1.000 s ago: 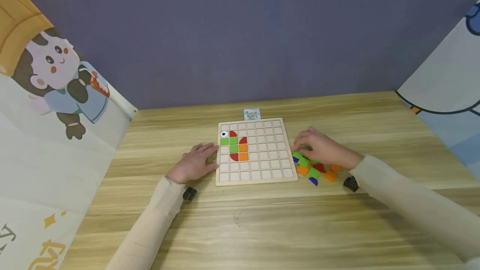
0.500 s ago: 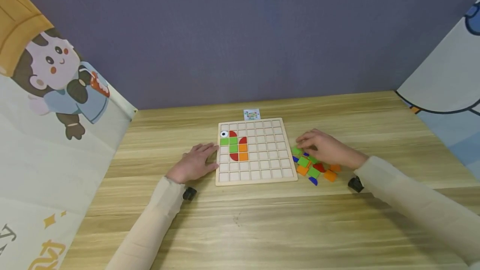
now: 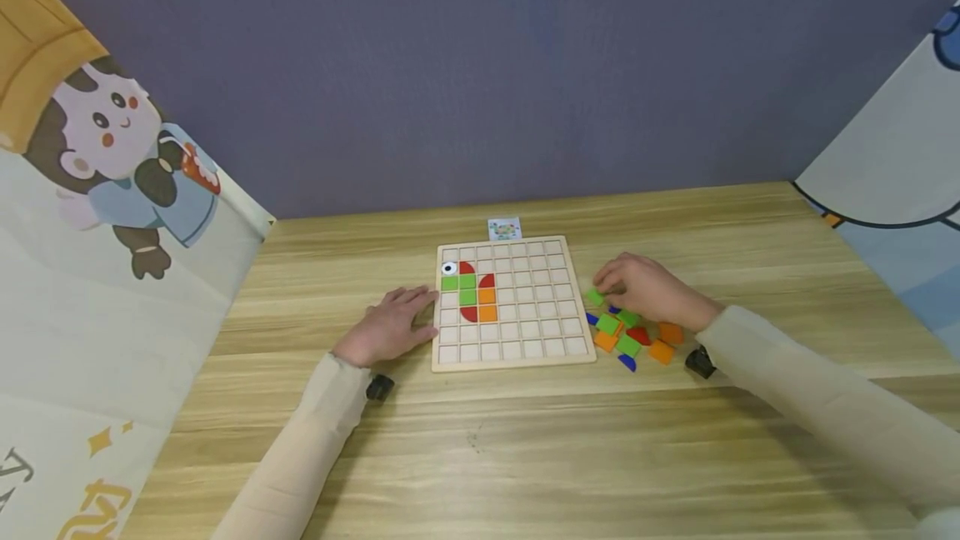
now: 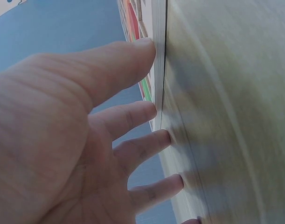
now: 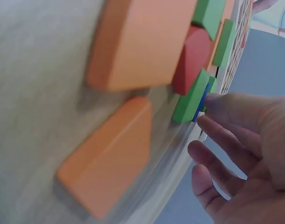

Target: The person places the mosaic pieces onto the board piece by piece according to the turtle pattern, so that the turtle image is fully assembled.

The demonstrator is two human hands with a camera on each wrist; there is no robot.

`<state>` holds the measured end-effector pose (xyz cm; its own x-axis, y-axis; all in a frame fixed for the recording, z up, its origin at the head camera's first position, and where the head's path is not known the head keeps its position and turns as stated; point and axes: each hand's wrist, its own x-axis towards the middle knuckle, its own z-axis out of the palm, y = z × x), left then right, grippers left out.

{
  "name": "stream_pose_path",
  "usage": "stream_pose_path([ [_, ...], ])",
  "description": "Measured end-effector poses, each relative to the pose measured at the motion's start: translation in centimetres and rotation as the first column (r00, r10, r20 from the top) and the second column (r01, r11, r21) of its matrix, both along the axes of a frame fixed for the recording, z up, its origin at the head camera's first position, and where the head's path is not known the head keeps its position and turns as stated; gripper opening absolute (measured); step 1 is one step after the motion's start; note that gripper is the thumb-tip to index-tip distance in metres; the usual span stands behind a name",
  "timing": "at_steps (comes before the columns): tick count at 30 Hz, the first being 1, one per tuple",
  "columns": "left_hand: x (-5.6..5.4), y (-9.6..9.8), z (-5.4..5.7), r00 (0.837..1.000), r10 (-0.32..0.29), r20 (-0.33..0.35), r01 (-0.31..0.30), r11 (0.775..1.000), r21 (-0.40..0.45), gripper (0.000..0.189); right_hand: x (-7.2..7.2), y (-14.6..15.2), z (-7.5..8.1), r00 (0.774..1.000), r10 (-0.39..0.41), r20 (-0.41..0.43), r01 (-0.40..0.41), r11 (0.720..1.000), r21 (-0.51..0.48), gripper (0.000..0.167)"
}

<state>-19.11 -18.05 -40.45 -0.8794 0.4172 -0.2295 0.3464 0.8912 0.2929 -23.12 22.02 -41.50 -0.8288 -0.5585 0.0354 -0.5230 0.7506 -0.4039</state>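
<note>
My left hand lies with fingers spread and straight, its fingertips at the left edge of the wooden grid board. In the left wrist view the thumb and fingertips meet the board's side and the tabletop. My right hand is at the far edge of a loose pile of tiles, right of the board. Its curled thumb and forefinger pinch a green tile, partly hidden beneath them. On the board's left side sit a white eye tile, green squares, orange squares and red rounded pieces.
Several loose pieces lie near the right hand: green squares, orange tiles, a red piece and a blue piece. A small picture card is behind the board. A dark wall rises behind the table.
The right hand has shifted slightly right, away from the board. The green tile under its fingertips has moved a little farther back, and a blue piece shows beside it. The left hand stays still.
</note>
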Motion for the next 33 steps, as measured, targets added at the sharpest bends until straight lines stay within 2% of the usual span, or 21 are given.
stream_pose_path([
  [10, 0.0, 0.0, -0.1, 1.0, 0.004, -0.007, -0.004, 1.0, 0.009, 0.063, -0.2, -0.5, -0.4, 0.998, -0.057, 0.016, 0.058, 0.998, -0.014, 0.01],
  [16, 0.1, -0.1, -0.4, 1.0, 0.014, -0.006, -0.014, 1.0, 0.005, 0.063, -0.1, -0.7, -0.4, 0.998, -0.058, 0.023, 0.059, 0.998, -0.023, 0.012],
  [21, 0.2, -0.1, -0.3, 1.0, 0.015, -0.003, -0.015, 1.0, 0.01, 0.063, -0.1, -0.6, -0.5, 0.997, -0.074, -0.001, 0.074, 0.996, -0.042, 0.011],
  [26, 0.2, -0.1, 0.0, 1.0, 0.013, -0.005, -0.013, 1.0, 0.005, 0.062, -0.4, -0.9, -0.2, 0.995, -0.091, -0.027, 0.088, 0.991, -0.1, 0.014],
  [33, 0.1, 0.1, 0.0, 1.0, 0.021, -0.01, -0.021, 1.0, -0.004, 0.062, -1.0, -2.8, 0.7, 0.998, -0.045, -0.049, 0.04, 0.994, -0.104, 0.013],
])
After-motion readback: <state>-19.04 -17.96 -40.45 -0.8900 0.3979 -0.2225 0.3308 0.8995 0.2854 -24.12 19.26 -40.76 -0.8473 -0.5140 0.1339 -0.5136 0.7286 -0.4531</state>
